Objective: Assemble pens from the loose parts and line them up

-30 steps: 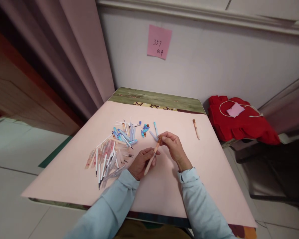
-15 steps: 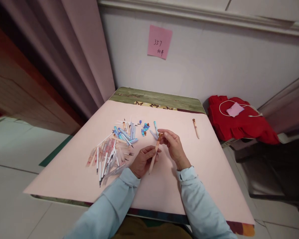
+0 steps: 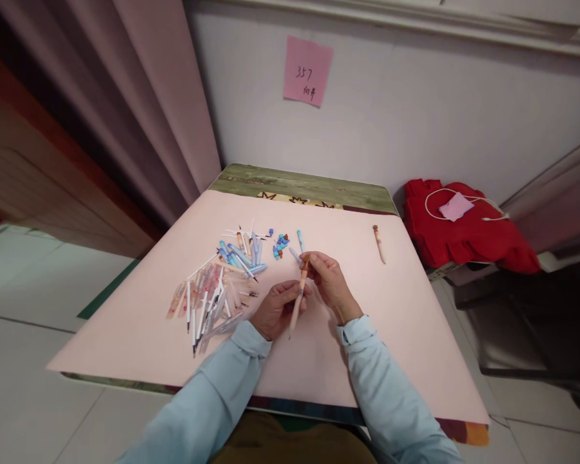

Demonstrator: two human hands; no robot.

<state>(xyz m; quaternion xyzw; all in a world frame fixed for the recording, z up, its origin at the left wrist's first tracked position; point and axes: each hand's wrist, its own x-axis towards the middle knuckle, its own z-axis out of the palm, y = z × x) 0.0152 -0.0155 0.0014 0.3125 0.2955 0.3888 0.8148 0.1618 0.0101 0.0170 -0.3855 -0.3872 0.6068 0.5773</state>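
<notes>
Between my hands is a peach-coloured pen (image 3: 295, 313) with a brown top, tilted with its tip pointing down toward me. My left hand (image 3: 279, 308) is closed around the middle of its barrel. The fingers of my right hand (image 3: 329, 278) pinch the brown top end. Just beyond my right fingers lie blue pen parts (image 3: 300, 241), partly covered by the hand. To the left of my left hand is a pile of white refills and clear and pink barrels (image 3: 207, 309).
Blue barrels (image 3: 241, 255) lie behind the pile, near small blue and brown caps (image 3: 280, 246). Another peach pen with a brown top (image 3: 379, 245) rests on the right of the pink-covered table (image 3: 406, 361). A red cloth (image 3: 439, 238) with a white cable is beyond the table's right edge.
My right hand has shifted slightly left and its fingers have closed further over the pen's brown top. My left hand keeps its hold. The view has tilted slightly.
</notes>
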